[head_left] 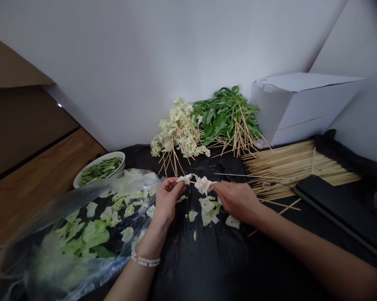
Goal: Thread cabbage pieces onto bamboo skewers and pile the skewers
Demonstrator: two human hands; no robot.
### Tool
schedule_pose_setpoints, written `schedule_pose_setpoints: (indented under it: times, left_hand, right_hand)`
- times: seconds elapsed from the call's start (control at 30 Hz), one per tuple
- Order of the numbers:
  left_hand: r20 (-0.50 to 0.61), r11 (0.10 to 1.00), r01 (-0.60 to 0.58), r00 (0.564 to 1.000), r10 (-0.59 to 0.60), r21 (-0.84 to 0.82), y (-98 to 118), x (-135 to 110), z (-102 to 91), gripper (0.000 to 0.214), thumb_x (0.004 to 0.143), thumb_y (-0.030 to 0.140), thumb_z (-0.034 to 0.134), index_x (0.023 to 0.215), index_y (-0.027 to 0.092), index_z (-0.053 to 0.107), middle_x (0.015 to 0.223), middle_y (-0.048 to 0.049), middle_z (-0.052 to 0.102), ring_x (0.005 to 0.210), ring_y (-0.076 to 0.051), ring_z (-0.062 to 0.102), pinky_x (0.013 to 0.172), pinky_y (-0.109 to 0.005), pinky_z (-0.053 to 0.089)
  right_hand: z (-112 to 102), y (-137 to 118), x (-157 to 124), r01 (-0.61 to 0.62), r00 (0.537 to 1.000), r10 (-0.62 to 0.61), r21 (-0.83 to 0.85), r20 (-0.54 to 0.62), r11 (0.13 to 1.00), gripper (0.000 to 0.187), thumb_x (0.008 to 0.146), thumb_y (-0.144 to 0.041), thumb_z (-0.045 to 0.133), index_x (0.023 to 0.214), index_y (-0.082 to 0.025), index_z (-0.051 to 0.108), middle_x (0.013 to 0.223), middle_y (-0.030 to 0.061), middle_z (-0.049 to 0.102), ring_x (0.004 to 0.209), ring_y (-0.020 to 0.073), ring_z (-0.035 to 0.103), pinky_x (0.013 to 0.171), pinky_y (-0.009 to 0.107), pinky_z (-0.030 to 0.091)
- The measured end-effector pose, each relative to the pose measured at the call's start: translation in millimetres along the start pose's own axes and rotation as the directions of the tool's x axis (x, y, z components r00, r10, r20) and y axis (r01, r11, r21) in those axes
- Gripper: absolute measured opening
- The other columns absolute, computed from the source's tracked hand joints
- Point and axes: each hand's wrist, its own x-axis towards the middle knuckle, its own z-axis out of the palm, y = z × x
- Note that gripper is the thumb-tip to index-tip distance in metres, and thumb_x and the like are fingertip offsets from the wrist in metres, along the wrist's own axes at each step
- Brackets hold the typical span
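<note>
My left hand (167, 200) pinches a pale cabbage piece (185, 179) at its fingertips. My right hand (237, 200) is closed on a thin bamboo skewer carrying bunched cabbage pieces (204, 184) just left of its fingers. The two hands are close together over a black plastic sheet (207, 259). Loose cabbage bits (207, 209) lie under and between the hands.
A clear plastic bag (82, 225) with cabbage pieces lies at left, beside a white bowl (97, 166) of green vegetable. Finished cabbage skewers (176, 133) and leafy green skewers (226, 117) are stacked at the wall. Bare skewers (295, 167) lie at right, below a white box (298, 104).
</note>
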Motion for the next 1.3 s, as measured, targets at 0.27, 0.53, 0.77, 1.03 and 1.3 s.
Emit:
schedule_pose_setpoints:
  times: [0.27, 0.53, 0.77, 1.03, 1.3]
  left_hand:
    - [0.002, 0.995, -0.070, 0.998, 0.070, 0.073, 1, -4, 2.8, 0.031, 0.061, 0.028, 0.084, 0.082, 0.015, 0.064, 0.075, 0.0010, 0.068, 0.067, -0.010, 0.063, 0.070, -0.023, 0.053]
    - [0.051, 0.959, -0.185, 0.983, 0.178, 0.215, 3, -5, 3.6, 0.024, 0.066, 0.028, 0.079, 0.080, 0.016, 0.064, 0.076, 0.0004, 0.068, 0.068, -0.011, 0.063, 0.071, -0.025, 0.051]
    - [0.106, 0.947, -0.208, 0.977, 0.187, 0.245, 4, -7, 4.6, 0.021, 0.068, 0.027, 0.078, 0.082, 0.018, 0.064, 0.077, 0.0002, 0.069, 0.071, -0.013, 0.064, 0.074, -0.026, 0.051]
    - [0.130, 0.962, -0.163, 0.982, 0.137, 0.217, 3, -10, 6.5, 0.021, 0.068, 0.026, 0.078, 0.084, 0.017, 0.069, 0.079, -0.0009, 0.072, 0.073, -0.013, 0.065, 0.075, -0.026, 0.052]
    - [0.156, 0.968, -0.123, 0.984, 0.090, 0.219, 2, -12, 8.4, 0.024, 0.068, 0.029, 0.080, 0.087, 0.017, 0.071, 0.082, -0.0029, 0.074, 0.075, -0.015, 0.067, 0.076, -0.028, 0.053]
  right_hand:
    - [1, 1, -1, -0.001, 1.000, 0.000, 0.013, 0.024, 1.000, 0.026, 0.096, -0.019, 0.039, 0.103, -0.019, 0.064, 0.087, 0.0046, 0.071, 0.075, 0.0152, 0.064, 0.057, 0.028, 0.033]
    - [2, 2, -1, -0.002, 1.000, 0.002, 0.001, 0.009, 1.000, 0.025, 0.095, -0.019, 0.039, 0.101, -0.019, 0.064, 0.088, 0.0047, 0.071, 0.072, 0.0149, 0.063, 0.056, 0.028, 0.032]
    - [3, 2, -1, -0.010, 1.000, 0.010, -0.007, 0.021, 1.000, 0.024, 0.094, -0.018, 0.039, 0.094, -0.019, 0.063, 0.084, 0.0035, 0.070, 0.070, 0.0144, 0.062, 0.055, 0.028, 0.029]
    - [2, 1, 0, -0.026, 0.999, 0.026, -0.020, 0.019, 0.999, 0.022, 0.093, -0.017, 0.040, 0.092, -0.019, 0.062, 0.081, 0.0035, 0.070, 0.068, 0.0144, 0.061, 0.054, 0.028, 0.028]
    - [3, 1, -1, -0.039, 0.999, 0.039, -0.008, 0.021, 0.999, 0.023, 0.093, -0.018, 0.040, 0.095, -0.019, 0.063, 0.084, 0.0034, 0.070, 0.070, 0.0143, 0.062, 0.054, 0.028, 0.028]
